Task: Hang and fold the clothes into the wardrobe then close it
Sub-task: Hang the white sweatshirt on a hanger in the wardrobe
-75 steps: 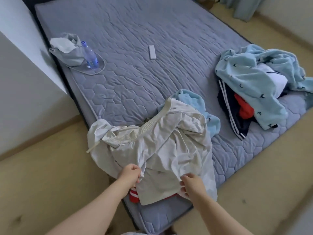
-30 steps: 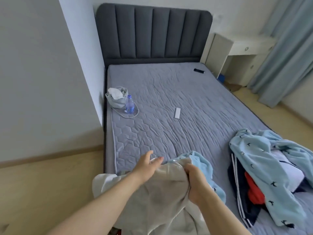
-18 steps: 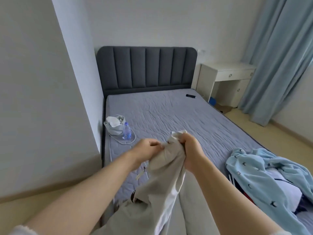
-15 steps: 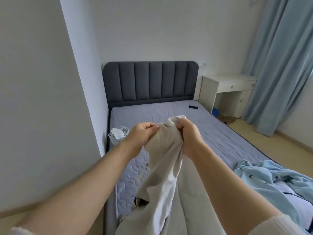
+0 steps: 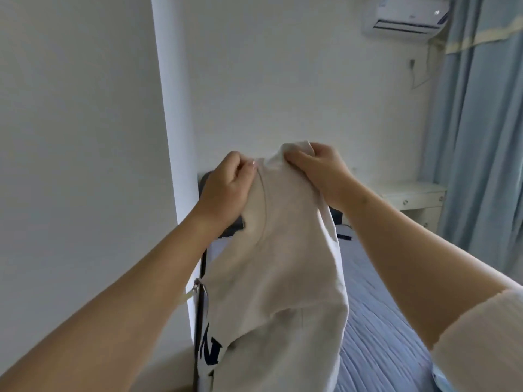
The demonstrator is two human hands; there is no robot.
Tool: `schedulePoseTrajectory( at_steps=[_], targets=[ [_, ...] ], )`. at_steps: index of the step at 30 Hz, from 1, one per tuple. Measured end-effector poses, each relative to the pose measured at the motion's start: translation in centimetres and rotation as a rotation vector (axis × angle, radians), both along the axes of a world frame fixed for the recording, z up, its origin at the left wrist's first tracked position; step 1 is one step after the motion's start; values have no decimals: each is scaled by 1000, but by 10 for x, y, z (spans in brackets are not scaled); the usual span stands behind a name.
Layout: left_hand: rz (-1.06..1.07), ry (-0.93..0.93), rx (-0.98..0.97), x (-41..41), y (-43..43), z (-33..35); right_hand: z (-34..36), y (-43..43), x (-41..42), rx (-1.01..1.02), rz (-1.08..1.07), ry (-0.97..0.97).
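A cream-white garment [image 5: 280, 267] with dark lettering near its lower left hangs in the air in front of me, above the foot of the bed. My left hand [image 5: 226, 190] grips its top edge on the left. My right hand [image 5: 319, 171] grips the same top edge on the right, a bunch of cloth showing above the fingers. The two hands are close together at chest height. The garment's lower part runs out of the bottom of the view.
The grey-blue mattress [image 5: 376, 321] lies below right, its dark headboard [image 5: 206, 182] mostly hidden behind my hands. A white wall corner [image 5: 167, 137] stands at left. A white bedside desk [image 5: 416, 199], light-blue curtains [image 5: 481, 137] and an air conditioner [image 5: 407, 15] are at right.
Both hands lifted the cream garment off the bed and raised it higher. My view tilted up from the mattress to the wall, and the pile of other clothes left the frame.
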State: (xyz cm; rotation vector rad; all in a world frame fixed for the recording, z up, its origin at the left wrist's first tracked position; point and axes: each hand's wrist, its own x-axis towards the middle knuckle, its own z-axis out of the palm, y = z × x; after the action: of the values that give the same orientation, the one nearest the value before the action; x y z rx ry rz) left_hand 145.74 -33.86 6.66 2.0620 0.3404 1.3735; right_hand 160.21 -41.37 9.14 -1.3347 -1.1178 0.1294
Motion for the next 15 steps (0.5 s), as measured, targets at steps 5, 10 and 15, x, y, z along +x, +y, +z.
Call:
schedulePoseTrajectory(
  at_steps=[5,10,15],
  targets=[
    [161,460,-240,17,2,-100,-124,-8,10,-457,-222,-75],
    [324,639,-788,28,7,-214,-257,-36,-13,-728,-313,148],
    [251,217,-1434,26,7,-240,-321,-44,-51,-911,83,295]
  ],
)
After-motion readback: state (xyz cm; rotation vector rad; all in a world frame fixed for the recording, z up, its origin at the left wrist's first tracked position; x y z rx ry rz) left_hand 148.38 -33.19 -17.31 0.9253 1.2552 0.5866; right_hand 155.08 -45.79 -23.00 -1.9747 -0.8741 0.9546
